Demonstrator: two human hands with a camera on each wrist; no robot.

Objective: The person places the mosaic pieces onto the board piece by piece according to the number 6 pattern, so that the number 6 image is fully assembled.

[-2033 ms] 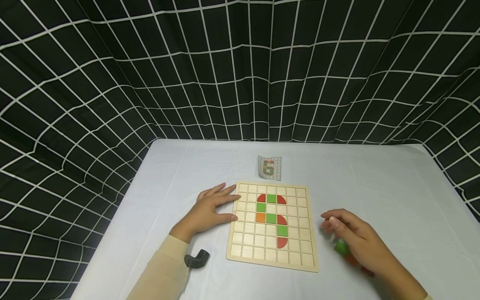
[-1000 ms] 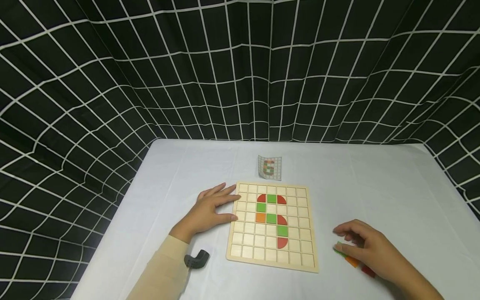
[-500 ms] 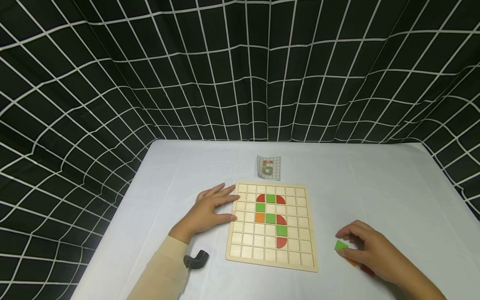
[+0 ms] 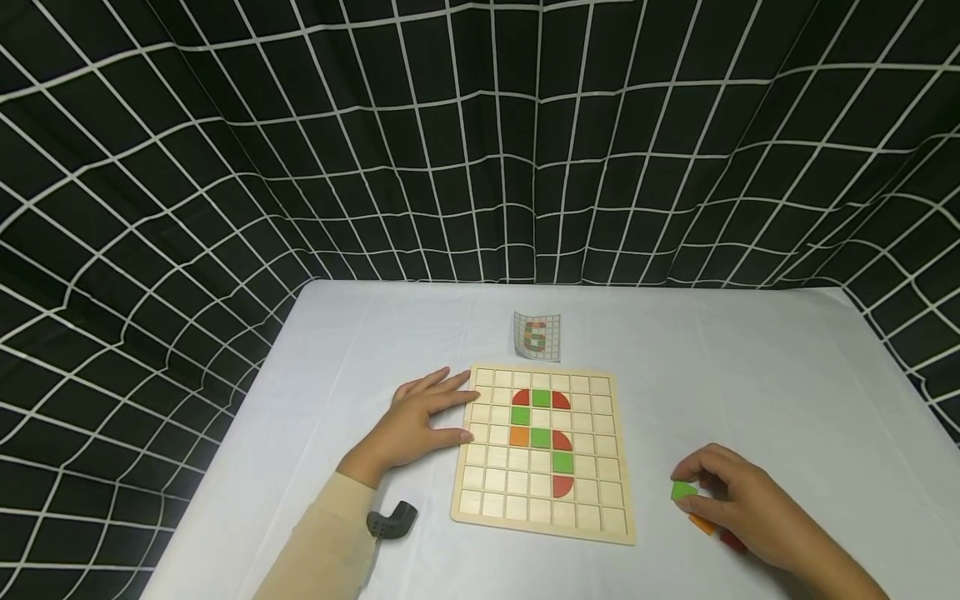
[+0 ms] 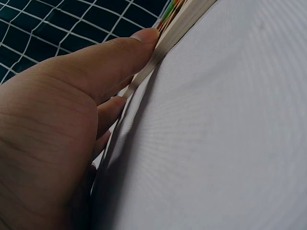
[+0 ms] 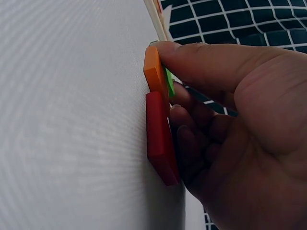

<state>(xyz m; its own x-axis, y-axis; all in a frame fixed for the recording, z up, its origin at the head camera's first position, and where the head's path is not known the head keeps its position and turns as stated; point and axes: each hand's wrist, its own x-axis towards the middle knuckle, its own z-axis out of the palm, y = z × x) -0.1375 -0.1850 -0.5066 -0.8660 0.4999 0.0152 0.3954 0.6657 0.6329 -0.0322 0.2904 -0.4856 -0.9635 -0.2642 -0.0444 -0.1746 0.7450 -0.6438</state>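
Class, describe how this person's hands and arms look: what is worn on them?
The left hand and right hand are bare, without gloves. A plain beige sleeve reaches the left wrist; a small, bent black piece shows beside it, whether worn is unclear. No sleeve shows on the right.

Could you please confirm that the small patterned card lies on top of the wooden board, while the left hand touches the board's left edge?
Not quite: the card lies on the white tabletop, beyond the far edge of the wooden board, as the head view shows. The left hand does touch the board's left edge.
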